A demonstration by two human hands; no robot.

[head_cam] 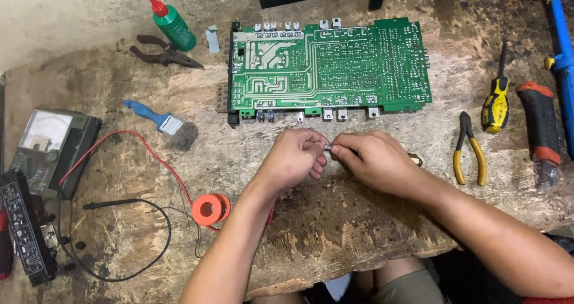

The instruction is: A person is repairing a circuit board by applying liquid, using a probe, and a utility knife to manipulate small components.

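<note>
**Head view: both hands pinch one small metal part above a worn bench**

Nearest, on the scarred wooden workbench [335, 232], an orange solder spool [210, 208] lies left of the forearms; just beyond, the left hand [293, 159] and right hand [373, 160] meet, fingertips of both closed on a tiny silvery metal part [328, 148] between them; right of them lie yellow-handled pliers [469, 150]; far left sits a grey analogue multimeter [51, 151]; farther, a large green circuit board [332, 65] lies solder-side up; beyond left, a green red-capped bottle [172, 22].
</note>
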